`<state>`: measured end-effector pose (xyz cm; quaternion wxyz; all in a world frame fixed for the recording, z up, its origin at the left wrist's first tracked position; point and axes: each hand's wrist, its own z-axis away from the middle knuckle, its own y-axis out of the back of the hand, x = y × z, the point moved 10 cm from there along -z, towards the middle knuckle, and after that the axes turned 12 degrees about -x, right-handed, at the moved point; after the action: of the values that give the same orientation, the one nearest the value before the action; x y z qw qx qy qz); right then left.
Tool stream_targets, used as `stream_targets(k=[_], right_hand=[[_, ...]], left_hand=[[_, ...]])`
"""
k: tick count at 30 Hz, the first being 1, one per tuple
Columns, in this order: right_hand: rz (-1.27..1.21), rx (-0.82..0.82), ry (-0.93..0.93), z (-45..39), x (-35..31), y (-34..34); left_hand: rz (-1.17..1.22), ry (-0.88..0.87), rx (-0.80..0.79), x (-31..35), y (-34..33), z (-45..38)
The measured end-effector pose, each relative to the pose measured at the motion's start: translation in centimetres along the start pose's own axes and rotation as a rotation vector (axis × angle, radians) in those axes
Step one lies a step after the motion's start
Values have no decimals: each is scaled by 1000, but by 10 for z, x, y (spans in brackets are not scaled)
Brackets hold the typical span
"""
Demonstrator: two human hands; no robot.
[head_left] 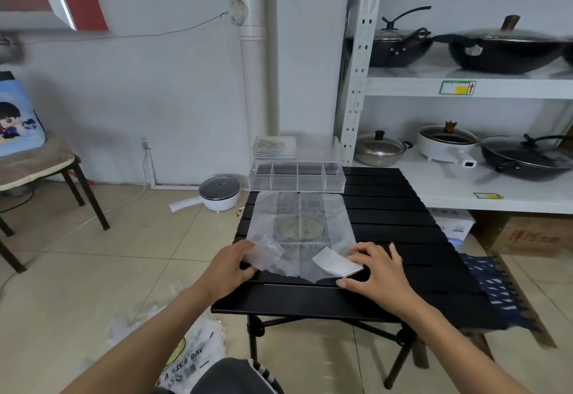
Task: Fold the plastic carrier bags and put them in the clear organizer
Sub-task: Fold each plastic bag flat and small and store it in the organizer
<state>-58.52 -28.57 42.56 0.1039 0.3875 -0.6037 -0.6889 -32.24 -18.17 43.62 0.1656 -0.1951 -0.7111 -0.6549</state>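
Bag (300, 226) lies flat on black slatted table (403, 226), at 12 o'clock from both hands. Left hand (231, 265) pinches the bag's left handle; right hand (376, 272) rests near-straight fingers on the folded right handle. Organizer (297, 178), four compartments, stands just past the bag at 12 o'clock, touching or nearly so. More bags (189, 359) on tiled floor at 7 o'clock, print reads "A NICE DAY". Pots on shelf (465, 88) at 2 o'clock, electric pot (219, 192) on floor at 10, chair (46, 170) at 9.

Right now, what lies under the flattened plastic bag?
The plastic bag lies flat on the black slatted table; slats show dimly through it. Nothing else is discernible underneath.
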Motion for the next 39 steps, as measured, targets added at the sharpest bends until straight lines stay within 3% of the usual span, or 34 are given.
stream_targets(k=[3,9,16,19,26,31,36,39], right_hand=[[-113,-48,1,5,1,-5],[-311,68,-7,19,5,2],[-654,55,134,41,-5,12],[-590,-23,129,53,-6,6],[-136,-88,72,59,10,-12],[160,-105,131,59,2,-22],[257,-16,163,65,-4,-20],[282,9,197,68,-5,-22]], left_hand=[[-19,18,-22,-4,-3,0],[-243,-238,-78,17,-10,20],[-188,-190,-66,13,-11,34],[-54,-158,-54,13,-9,38],[-284,-136,-195,2,-34,36],[-331,-187,-188,13,-35,36],[-309,-182,-283,19,-44,36],[-299,-204,-255,24,-44,37]])
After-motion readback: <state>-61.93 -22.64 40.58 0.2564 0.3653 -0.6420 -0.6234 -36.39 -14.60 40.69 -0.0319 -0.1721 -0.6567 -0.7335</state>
